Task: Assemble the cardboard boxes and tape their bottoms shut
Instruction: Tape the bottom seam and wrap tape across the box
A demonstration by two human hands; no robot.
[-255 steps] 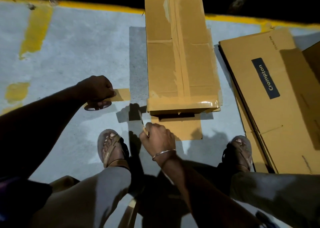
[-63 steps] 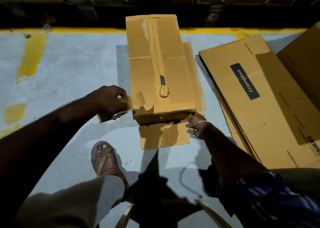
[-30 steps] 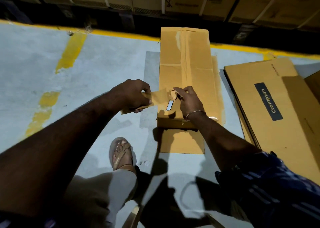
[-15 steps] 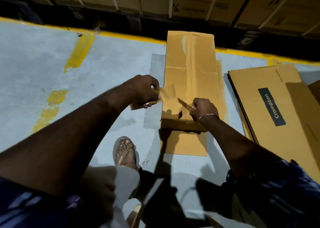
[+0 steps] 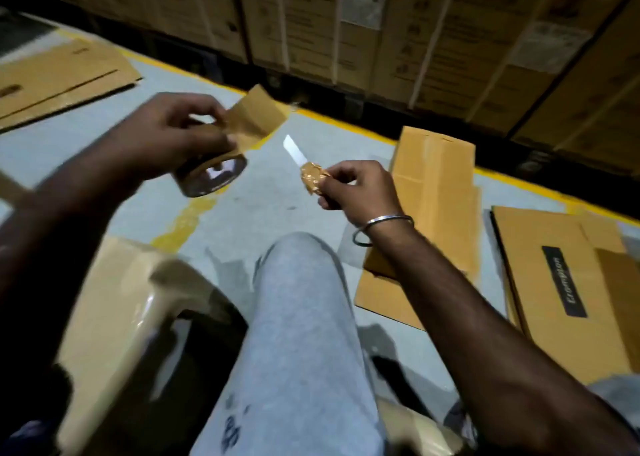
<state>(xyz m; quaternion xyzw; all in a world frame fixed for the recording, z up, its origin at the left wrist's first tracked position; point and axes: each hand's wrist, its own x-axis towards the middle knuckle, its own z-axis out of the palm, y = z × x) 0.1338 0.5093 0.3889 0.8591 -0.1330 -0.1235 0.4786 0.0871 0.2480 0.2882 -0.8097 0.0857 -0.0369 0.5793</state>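
— What has changed at the taped box, right of centre?
— It is left on the floor; both hands have been lifted away, so its bottom seam is judged sealed and the strip cut.

— What is gripped?
— A glossy brown tape roll, its loose end raised, is held in the left hand. A tape-wrapped blade is pinched in the right hand.

— Materials nearby?
— Matte flat cartons, lower right, are stacked for folding next.

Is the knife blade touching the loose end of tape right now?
Apart. The head view shows bare floor between the blade in the right hand and the loose tape end held by the left hand.
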